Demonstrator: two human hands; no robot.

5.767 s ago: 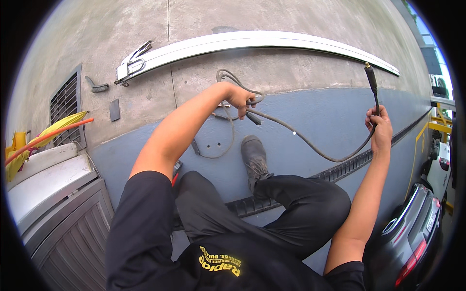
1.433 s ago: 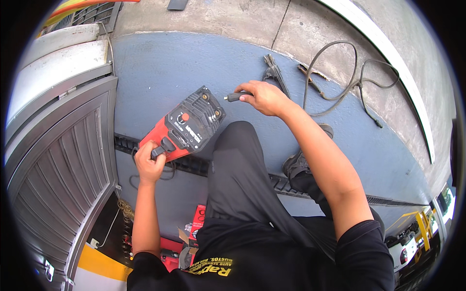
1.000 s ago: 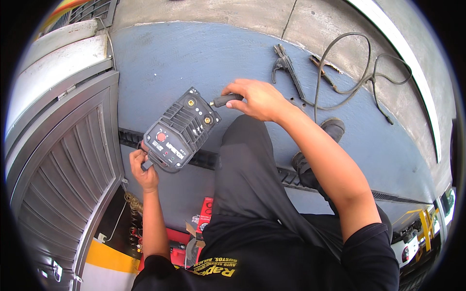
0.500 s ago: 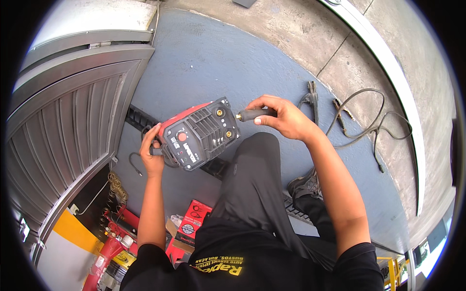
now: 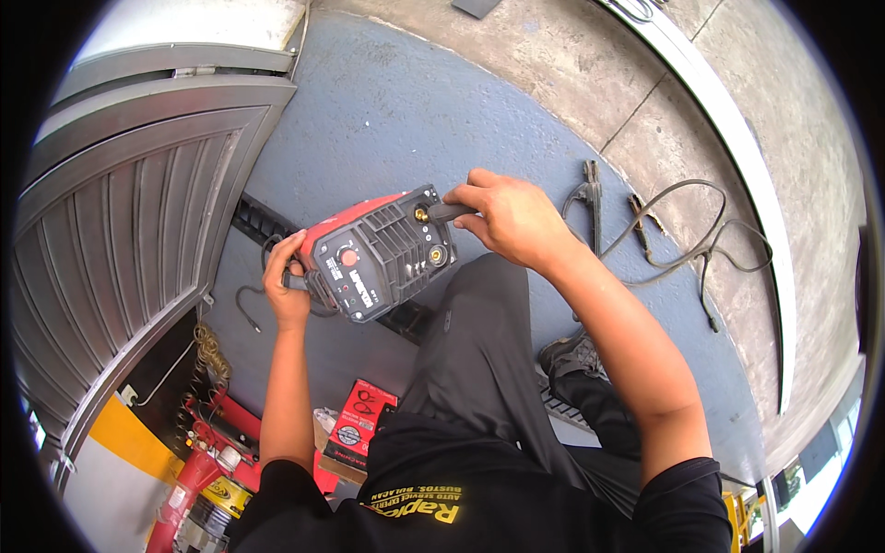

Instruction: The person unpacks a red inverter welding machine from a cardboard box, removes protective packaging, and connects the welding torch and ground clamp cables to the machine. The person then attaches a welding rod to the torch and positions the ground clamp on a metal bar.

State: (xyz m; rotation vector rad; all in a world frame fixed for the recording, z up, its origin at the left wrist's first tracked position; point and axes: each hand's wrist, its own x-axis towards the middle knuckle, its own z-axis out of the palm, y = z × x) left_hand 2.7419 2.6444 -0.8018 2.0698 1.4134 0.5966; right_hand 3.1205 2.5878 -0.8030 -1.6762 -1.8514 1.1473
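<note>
A red and black welding machine (image 5: 355,241) is held up in front of me, its front panel with the dial facing up toward me. My left hand (image 5: 288,276) grips its left side, near a dark cord or strap; part of the fingers is hidden. Between the thumb and fingers of my right hand (image 5: 518,221) is a black cable connector (image 5: 448,213) with a brass tip. That tip is at the upper brass socket on the machine's right end; I cannot tell whether it is inside. The lower socket (image 5: 437,255) has nothing in it.
On the blue floor to the right lie an electrode holder (image 5: 591,205) and a coiled grey cable (image 5: 666,264). A ribbed metal gate (image 5: 138,203) stands at the left. A red box (image 5: 363,419) is beside my leg, and a red floor jack (image 5: 195,479) stands lower left.
My right hand has moved left with the cable connector, bringing its brass tip from beside the machine to the upper socket. My left hand keeps its grip on the welding machine.
</note>
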